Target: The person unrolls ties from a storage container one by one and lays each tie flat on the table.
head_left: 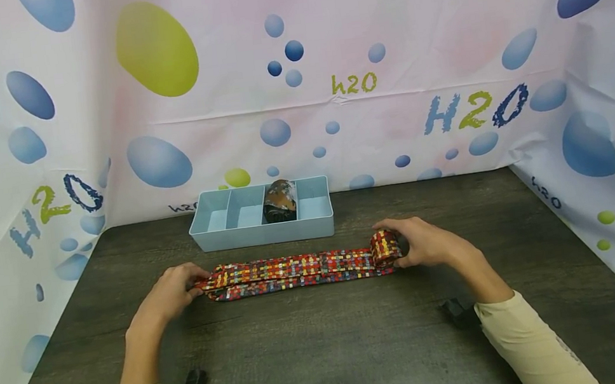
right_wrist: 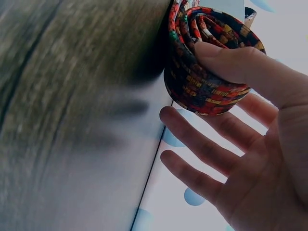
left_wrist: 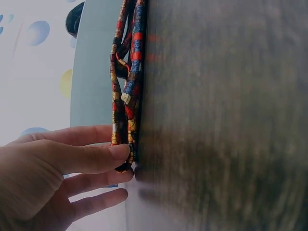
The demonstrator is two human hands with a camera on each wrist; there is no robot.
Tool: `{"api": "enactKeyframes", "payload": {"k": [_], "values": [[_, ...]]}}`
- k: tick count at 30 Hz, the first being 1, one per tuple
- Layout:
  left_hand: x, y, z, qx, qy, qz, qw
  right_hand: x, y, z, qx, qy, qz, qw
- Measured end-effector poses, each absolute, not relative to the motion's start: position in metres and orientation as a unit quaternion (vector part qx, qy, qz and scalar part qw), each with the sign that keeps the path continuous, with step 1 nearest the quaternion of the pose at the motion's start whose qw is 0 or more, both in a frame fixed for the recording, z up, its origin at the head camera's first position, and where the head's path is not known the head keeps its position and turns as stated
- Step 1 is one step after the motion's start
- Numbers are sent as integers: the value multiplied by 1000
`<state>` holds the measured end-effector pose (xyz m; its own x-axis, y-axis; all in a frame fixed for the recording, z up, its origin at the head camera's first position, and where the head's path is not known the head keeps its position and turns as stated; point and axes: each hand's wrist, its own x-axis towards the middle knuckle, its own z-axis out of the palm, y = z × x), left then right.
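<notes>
A multicoloured checked necktie (head_left: 293,267) lies folded lengthwise across the dark table, its right end wound into a thick coil (head_left: 385,248). My left hand (head_left: 172,290) pinches the flat left end between thumb and fingers; in the left wrist view the layers of the necktie (left_wrist: 137,62) show edge-on there. At the other end, my right hand (head_left: 424,241) grips the coil. The right wrist view shows the thumb pressed against the top of the coil (right_wrist: 207,86), over its spiral layers, while the two lower fingers stand away from it.
A light blue divided box (head_left: 266,234) stands behind the necktie, near the back wall. One compartment right of its middle holds a bundle (head_left: 280,202) patterned in brown and black. Patterned sheeting (head_left: 348,148) rises behind the table and along both sides.
</notes>
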<state>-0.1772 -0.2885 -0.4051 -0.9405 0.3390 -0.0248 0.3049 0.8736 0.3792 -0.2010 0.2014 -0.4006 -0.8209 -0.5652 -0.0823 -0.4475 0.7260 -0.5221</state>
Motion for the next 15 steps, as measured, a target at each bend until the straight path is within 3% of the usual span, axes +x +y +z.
{"api": "enactKeyframes", "payload": {"k": [15], "values": [[-177, -291, -408, 171, 963, 202, 44, -201, 200, -401, -284, 916, -259, 113]]}}
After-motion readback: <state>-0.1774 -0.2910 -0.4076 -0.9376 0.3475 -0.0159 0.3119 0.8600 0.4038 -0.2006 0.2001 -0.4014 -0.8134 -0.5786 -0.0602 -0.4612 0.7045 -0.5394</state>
